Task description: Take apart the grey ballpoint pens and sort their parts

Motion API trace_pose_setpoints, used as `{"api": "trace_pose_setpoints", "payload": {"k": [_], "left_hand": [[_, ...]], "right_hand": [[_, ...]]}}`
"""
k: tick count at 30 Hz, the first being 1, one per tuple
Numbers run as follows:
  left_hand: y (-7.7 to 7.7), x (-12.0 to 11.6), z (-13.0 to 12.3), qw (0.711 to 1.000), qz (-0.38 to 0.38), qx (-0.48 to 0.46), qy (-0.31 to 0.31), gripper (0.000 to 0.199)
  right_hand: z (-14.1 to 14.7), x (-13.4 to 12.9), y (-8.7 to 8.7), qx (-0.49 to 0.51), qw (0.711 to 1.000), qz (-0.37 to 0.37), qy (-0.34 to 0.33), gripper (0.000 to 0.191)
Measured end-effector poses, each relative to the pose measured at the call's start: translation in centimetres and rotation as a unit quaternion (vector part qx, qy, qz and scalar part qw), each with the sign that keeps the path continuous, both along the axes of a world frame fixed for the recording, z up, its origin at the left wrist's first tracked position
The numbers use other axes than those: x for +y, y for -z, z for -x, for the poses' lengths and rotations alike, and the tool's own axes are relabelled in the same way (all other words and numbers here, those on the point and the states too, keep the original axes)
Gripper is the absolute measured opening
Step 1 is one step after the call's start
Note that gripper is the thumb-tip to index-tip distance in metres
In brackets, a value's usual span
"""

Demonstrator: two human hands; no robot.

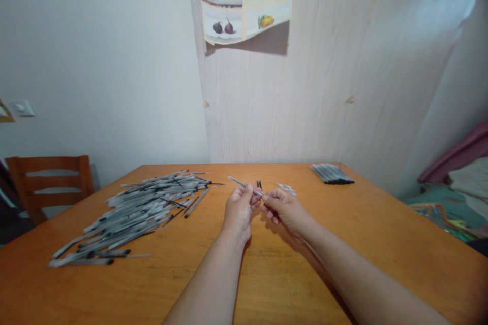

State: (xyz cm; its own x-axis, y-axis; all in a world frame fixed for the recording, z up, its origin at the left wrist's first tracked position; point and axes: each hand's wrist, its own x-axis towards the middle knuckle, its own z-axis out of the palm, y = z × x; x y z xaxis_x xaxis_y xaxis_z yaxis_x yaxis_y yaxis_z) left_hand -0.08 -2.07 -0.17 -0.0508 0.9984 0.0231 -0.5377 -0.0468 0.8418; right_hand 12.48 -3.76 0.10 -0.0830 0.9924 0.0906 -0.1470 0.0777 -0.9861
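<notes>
A slim, clear pen barrel is pinched in my left hand, its far end pointing up and to the left. My right hand is closed at the near end of the same barrel, with the fingertips of both hands close together above the table. Whatever small part the right fingertips may grip is hidden. Just behind the hands lie a few small black pieces and several small whitish pieces.
A large loose pile of grey pens with black ends covers the left of the wooden table. A neat row of pens lies at the back right. A wooden chair stands beyond the left edge; cloth items lie at the right.
</notes>
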Motion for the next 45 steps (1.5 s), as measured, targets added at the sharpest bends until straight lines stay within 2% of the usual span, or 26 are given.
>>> {"api": "trace_pose_setpoints", "payload": {"k": [5, 11, 15, 20, 28, 36, 45], "left_hand": [[0.3, 0.1, -0.1, 1.0, -0.011, -0.003, 0.004, 0.029], [0.3, 0.1, -0.2, 1.0, 0.0, -0.001, -0.006, 0.031], [0.2, 0.0, -0.2, 1.0, 0.007, -0.006, -0.009, 0.03], [0.2, 0.0, -0.2, 1.0, 0.003, -0.01, -0.013, 0.028], [0.2, 0.0, -0.3, 1.0, 0.012, -0.006, -0.016, 0.024], [0.3, 0.1, -0.3, 1.0, 0.014, -0.01, -0.021, 0.026], [-0.2, -0.3, -0.3, 0.999, 0.037, -0.01, -0.039, 0.018]], "right_hand": [[0.0, -0.1, 0.0, 0.026, 0.998, 0.048, -0.042, 0.034], [-0.2, -0.3, -0.3, 0.005, 1.0, 0.012, -0.024, 0.023], [-0.3, 0.0, 0.0, 0.021, 1.0, 0.013, -0.02, 0.023], [-0.3, 0.3, 0.7, 0.051, 0.995, 0.067, -0.057, 0.033], [-0.2, -0.2, 0.0, 0.036, 0.998, 0.031, -0.033, 0.015], [-0.2, 0.4, 0.9, 0.073, 0.993, 0.071, -0.065, 0.03], [-0.3, -0.1, -0.2, 0.009, 0.999, 0.029, -0.019, 0.008]]}}
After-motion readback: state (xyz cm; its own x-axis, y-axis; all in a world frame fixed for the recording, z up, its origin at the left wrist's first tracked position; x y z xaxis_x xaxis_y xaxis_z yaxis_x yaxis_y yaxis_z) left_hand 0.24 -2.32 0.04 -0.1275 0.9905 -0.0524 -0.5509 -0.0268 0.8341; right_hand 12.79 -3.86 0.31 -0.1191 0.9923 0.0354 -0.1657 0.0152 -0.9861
